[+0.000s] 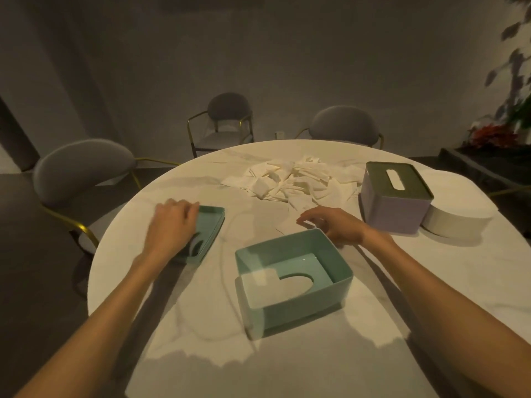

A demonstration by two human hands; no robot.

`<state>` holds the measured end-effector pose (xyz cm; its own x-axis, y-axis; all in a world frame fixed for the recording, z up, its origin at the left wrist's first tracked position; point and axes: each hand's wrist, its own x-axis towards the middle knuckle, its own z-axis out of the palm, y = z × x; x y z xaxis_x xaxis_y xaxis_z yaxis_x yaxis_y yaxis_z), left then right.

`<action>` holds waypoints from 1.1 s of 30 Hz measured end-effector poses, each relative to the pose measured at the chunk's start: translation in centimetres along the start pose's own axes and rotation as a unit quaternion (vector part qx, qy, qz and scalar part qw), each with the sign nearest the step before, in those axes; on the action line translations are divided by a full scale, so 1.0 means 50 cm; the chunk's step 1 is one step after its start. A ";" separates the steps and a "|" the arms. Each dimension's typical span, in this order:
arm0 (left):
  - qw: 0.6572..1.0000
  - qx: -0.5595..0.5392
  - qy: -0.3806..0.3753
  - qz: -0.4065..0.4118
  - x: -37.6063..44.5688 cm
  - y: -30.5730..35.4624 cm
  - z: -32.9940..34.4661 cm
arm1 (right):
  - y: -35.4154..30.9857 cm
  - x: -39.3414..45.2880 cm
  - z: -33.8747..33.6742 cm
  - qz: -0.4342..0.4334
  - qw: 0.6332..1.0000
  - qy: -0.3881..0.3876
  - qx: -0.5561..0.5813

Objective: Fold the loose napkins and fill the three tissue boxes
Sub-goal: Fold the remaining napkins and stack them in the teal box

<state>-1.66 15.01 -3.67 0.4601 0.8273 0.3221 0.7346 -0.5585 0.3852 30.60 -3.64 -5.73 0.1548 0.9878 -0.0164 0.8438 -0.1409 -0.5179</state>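
A teal tissue box point(298, 304) sits open in front of me on the white round table point(287, 360); it holds no napkins and a slot shows in its floor. Its teal lid point(211, 224) lies flat to the left, and my left hand point(172, 222) rests on the lid with fingers curled over its far left corner. My right hand point(333, 225) hovers just beyond the box's far right corner, fingers loosely bent and holding nothing. A heap of loose white napkins point(290, 179) lies at the far middle. A lilac box with a dark green lid point(393, 202) stands closed on the right.
A white rounded box point(457, 222) sits behind the lilac one at the right. Three grey chairs with gold frames stand round the far side: one at the left point(80, 173), one further back point(227, 119), one behind the table point(342, 124). Plants point(500, 130) fill the far right corner.
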 end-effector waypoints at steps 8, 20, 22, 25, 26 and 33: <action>0.808 -0.404 -0.425 0.053 -0.054 0.194 0.072 | 0.001 0.022 -0.021 -0.043 0.989 -0.038 -0.136; 0.696 -0.682 -0.185 -0.127 0.016 0.214 0.175 | 0.051 0.044 0.025 -0.115 0.971 0.162 -0.136; 0.724 -0.665 -0.134 -0.124 0.018 0.205 0.183 | 0.050 0.045 0.028 -0.099 0.970 0.205 -0.081; 0.764 -0.631 -0.083 -0.108 0.018 0.199 0.191 | 0.020 0.046 0.006 -0.046 0.965 0.239 0.098; 0.769 -0.625 -0.077 -0.108 0.017 0.205 0.189 | 0.006 0.044 -0.004 -0.031 0.959 0.232 0.161; 0.630 -0.728 -0.185 -0.197 0.003 0.244 0.179 | -0.065 0.031 -0.023 -0.018 0.929 0.089 0.358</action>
<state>11.81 8.85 -6.68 0.6676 0.7256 -0.1667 -0.2838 0.4550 0.8440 28.68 -1.73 -3.09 0.2696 0.9555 0.1200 0.3013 0.0346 -0.9529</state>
